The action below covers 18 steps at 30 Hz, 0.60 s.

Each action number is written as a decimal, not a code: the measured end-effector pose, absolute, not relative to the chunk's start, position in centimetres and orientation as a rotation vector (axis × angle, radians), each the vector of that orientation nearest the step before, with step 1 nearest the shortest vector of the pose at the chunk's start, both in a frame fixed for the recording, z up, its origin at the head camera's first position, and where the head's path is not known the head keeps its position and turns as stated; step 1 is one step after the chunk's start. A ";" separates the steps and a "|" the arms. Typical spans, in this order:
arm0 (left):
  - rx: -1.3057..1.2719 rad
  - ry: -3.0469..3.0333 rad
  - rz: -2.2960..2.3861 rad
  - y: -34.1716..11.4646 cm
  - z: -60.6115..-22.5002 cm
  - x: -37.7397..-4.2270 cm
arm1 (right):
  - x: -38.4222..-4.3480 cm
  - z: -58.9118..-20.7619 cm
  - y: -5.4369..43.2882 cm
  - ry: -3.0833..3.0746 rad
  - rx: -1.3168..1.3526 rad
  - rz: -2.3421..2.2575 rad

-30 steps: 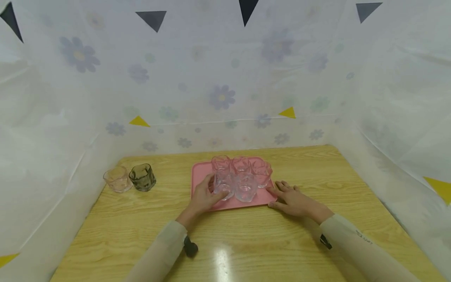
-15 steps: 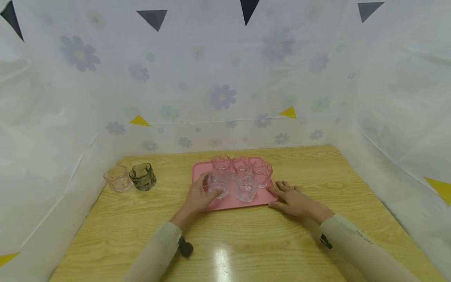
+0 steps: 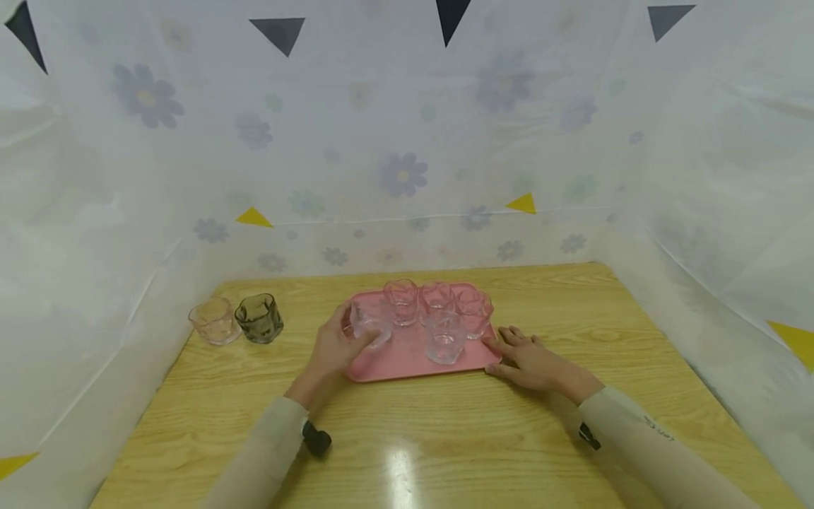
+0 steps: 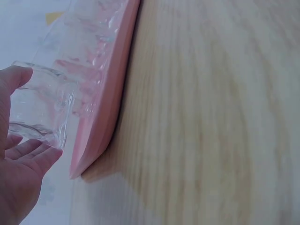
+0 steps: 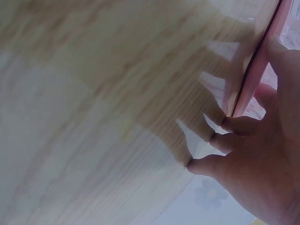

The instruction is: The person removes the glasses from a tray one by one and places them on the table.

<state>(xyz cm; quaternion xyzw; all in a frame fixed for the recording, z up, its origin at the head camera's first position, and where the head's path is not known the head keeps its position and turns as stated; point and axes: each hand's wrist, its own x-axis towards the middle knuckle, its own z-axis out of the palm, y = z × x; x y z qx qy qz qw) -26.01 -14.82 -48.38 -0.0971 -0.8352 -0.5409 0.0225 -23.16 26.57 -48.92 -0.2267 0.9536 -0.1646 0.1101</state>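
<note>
A pink tray (image 3: 400,357) lies mid-table with several clear glass cups on it. My left hand (image 3: 333,346) grips one clear cup (image 3: 369,326) lifted over the tray's left edge; the left wrist view shows that cup (image 4: 40,105) held between thumb and fingers beside the tray (image 4: 105,108). My right hand (image 3: 531,360) lies flat on the table with its fingertips against the tray's right front corner; the right wrist view shows its fingers (image 5: 239,124) touching the tray edge (image 5: 255,70). Another clear cup (image 3: 443,338) stands at the tray's front.
A pale pink glass cup (image 3: 213,321) and a dark smoky glass cup (image 3: 258,319) stand side by side at the table's left, near the edge. White flower-print sheets wall in the wooden table (image 3: 445,438) on three sides.
My left hand has lifted a clear cup from the front row and carried it leftward to the tray's left edge. The right hand has stayed still.
</note>
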 end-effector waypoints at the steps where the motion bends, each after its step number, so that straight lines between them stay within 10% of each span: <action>1: -0.310 -2.583 -1.662 -15.1 -48.3 -26.1 | -23.1 -48.9 26.6 2.801 -0.665 -0.487; 18: -0.208 -2.584 -1.562 -20.3 -47.9 -27.2 | -23.2 -49.0 26.7 2.804 -0.674 -0.481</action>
